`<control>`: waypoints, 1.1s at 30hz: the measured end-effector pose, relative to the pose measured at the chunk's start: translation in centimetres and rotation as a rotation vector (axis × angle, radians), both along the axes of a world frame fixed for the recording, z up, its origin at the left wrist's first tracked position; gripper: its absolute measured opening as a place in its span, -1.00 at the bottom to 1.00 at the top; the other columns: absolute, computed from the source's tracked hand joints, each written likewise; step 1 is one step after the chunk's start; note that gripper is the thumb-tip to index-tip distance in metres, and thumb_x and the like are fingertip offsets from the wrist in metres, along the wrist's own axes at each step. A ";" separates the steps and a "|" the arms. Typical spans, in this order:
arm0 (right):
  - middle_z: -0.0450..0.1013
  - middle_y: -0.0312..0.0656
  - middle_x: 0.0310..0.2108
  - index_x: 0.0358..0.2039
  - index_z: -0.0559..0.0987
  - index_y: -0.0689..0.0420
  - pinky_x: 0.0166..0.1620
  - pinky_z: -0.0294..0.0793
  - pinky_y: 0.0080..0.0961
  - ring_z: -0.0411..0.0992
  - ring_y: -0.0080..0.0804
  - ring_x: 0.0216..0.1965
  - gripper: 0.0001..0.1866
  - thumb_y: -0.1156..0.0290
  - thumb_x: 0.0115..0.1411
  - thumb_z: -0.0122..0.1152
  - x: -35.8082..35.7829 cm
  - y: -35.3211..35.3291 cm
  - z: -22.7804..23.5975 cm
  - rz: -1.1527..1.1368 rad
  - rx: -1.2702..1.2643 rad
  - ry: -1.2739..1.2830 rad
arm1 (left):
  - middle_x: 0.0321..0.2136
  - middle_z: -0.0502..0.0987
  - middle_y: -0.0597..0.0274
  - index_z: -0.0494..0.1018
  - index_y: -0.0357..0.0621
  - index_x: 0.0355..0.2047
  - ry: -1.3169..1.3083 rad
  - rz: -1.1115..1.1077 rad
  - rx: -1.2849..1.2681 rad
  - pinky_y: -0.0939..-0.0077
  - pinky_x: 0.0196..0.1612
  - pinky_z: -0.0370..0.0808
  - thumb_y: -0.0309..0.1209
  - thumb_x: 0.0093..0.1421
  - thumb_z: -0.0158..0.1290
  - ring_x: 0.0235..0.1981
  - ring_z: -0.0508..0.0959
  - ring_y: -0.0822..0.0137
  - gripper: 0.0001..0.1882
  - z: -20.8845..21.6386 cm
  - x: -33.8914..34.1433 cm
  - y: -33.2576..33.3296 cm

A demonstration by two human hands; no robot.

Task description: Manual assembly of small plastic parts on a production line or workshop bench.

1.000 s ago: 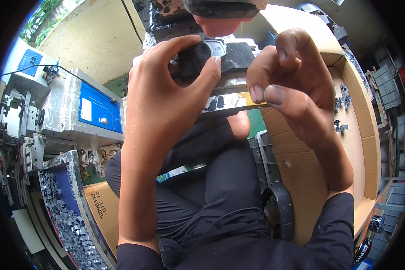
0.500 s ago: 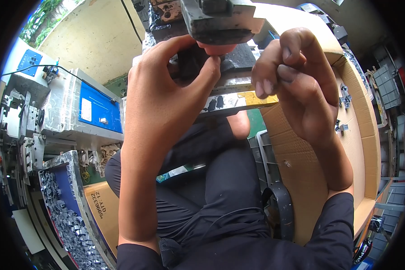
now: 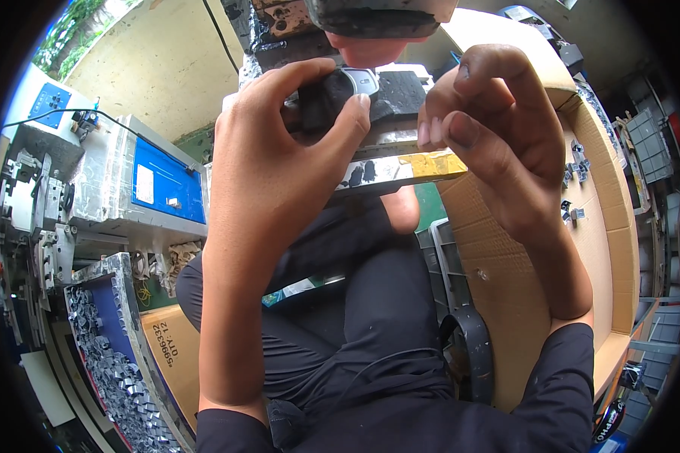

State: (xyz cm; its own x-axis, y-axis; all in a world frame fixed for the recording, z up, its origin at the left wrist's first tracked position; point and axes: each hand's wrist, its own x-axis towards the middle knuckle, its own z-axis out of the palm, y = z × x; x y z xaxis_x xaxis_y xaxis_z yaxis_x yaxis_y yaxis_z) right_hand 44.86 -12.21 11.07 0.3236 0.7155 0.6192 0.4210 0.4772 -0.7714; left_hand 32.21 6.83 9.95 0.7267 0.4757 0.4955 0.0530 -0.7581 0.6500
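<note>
My left hand (image 3: pixel 279 143) reaches to a black fixture on the machine. Its thumb and index finger close around a small silver-grey piece (image 3: pixel 364 80) with a dark printed mark, seated at the black fixture block (image 3: pixel 321 102). Just above that piece is a pink soft printing pad (image 3: pixel 370 51) under a grey machine head (image 3: pixel 381 16), apart from it. To the right, my right hand (image 3: pixel 502 140) is raised in the air, fingers loosely curled and thumb apart from them, with nothing seen in it. Dark smudges mark its fingertips.
A large cardboard box (image 3: pixel 506 302) on the right holds several small metal pieces (image 3: pixel 578 162). At lower left, a tray (image 3: pixel 132 302) is full of shiny metal clips. A blue-panelled machine (image 3: pixel 166 177) stands at left. My legs (image 3: pixel 340 317) are below the bench edge (image 3: pixel 385 172).
The pink pad and machine head have lifted and shifted away, uncovering the grey piece and its mark. My right thumb has parted from the fingers; my left hand has hardly moved.
</note>
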 end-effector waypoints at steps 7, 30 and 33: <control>0.47 -0.14 -0.17 0.18 0.38 0.19 0.10 0.53 -0.30 0.52 -0.38 -0.10 -0.73 0.56 0.56 0.18 0.9 0.2 -1.0 -0.032 -0.005 -0.048 | -0.04 0.77 0.05 0.69 -0.27 0.16 0.006 -0.005 0.019 0.36 0.08 0.61 -0.23 0.32 0.40 -0.09 0.68 0.30 -0.51 0.2 -0.1 0.0; 0.66 -0.17 -0.25 -0.12 0.67 0.18 -0.08 0.60 -0.29 0.65 -0.27 -0.23 -0.73 0.52 0.22 0.59 -0.9 0.1 0.3 -0.220 -0.092 -0.642 | 0.23 0.54 -0.19 0.42 -0.23 0.43 -0.144 -0.422 -0.036 0.06 0.35 0.44 -0.48 0.42 0.24 0.24 0.55 -0.17 -0.41 -1.2 -6.9 -1.7; 0.60 -0.28 -0.32 -0.26 0.67 0.06 0.00 0.54 -0.24 0.60 -0.25 -0.23 -0.76 0.38 0.14 0.63 -2.0 0.3 0.1 -0.101 -0.155 -0.804 | 0.26 0.49 -0.16 0.44 -0.22 0.45 -0.064 -0.427 -0.045 0.05 0.33 0.49 -0.60 0.31 0.28 0.17 0.57 -0.11 -0.31 -1.8 -10.5 -2.7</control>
